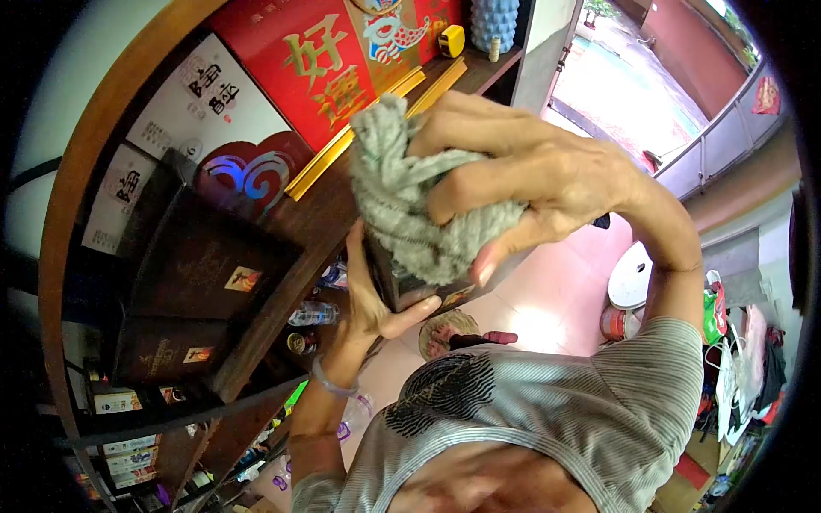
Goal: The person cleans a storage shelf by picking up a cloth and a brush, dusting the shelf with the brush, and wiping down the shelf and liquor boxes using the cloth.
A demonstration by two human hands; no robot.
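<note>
My right hand (539,171) grips a bunched grey-green cloth (410,205), its fingers curled into the folds. The cloth presses against the top of a dark box (457,295) with a small picture label. From below, my left hand (372,299) holds this box, with the thumb along its near edge and the fingers at its far side. Most of the box is hidden by the cloth and my hands. Two similar dark boxes (209,265) stand on the wooden shelf (282,299) to the left.
A red gift box (291,60) with gold characters, a white printed box (192,103), gold strips (342,141), a yellow tape measure (451,41) and a blue knobbly object (494,24) share the shelf. Bottles and cartons fill lower shelves. A stool (631,278) stands right.
</note>
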